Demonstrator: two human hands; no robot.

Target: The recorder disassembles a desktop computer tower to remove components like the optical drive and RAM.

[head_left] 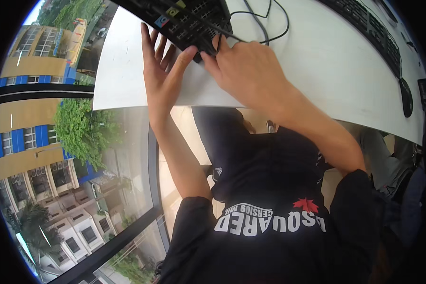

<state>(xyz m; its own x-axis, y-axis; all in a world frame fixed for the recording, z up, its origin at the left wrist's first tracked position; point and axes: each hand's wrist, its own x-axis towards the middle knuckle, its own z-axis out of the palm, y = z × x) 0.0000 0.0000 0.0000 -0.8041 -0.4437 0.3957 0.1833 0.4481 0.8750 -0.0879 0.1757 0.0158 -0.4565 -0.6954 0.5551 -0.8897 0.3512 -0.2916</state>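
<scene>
A black computer case [194,23] stands at the top middle of the head view, its back panel with vent holes and coloured ports turned toward me. My left hand [162,71] is beside its near left corner, fingers spread along the side and thumb touching the corner. With my right hand [246,66] I pinch a black cable [218,43] at the panel's lower right edge. The fingers cover the cable's end, so I cannot tell whether it sits in a port.
All this is on a white table [307,71]. Loose black cables [288,23] curl behind my right hand. Farther right are a black keyboard [369,33] and a black mouse [405,97]. A window [123,156] borders the left side; another person's grey-clad leg [386,161] shows at right.
</scene>
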